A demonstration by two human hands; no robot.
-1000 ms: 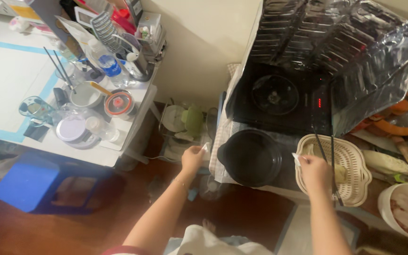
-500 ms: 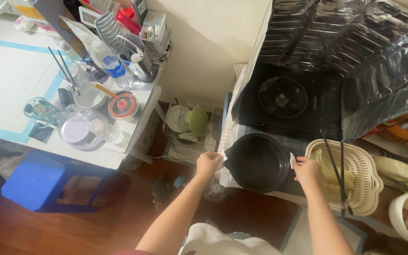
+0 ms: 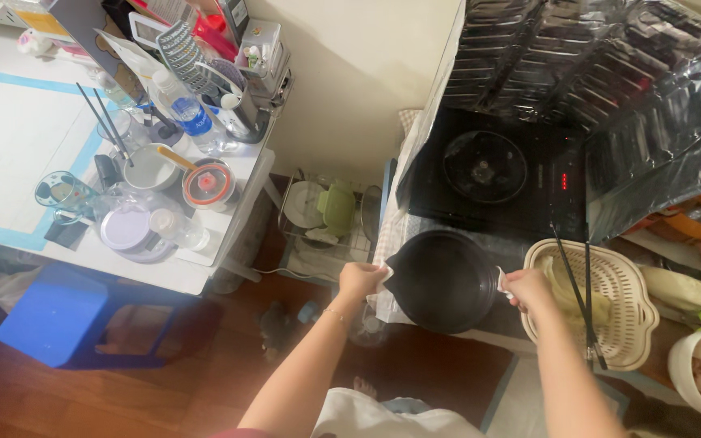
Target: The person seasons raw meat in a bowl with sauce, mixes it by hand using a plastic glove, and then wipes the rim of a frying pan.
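While left hand (image 3: 360, 280), right hand (image 3: 527, 289) clamp black pot (image 3: 443, 281), blue-labelled bottle (image 3: 187, 109) upper left.

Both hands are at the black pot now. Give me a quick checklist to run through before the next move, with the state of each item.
1. Left hand at the pot's left side, white cloth under the fingers: ok.
2. Right hand at the pot's right side with a white cloth: ok.
3. Grip firm on both sides: cannot tell, the handles are hidden by hands and cloths.
4. Cooktop burner area free of other cookware: ok.
5. Cooktop off: not ok, a red indicator is lit.
6. Basket with chopsticks sits close beside the right hand: not ok, little room.
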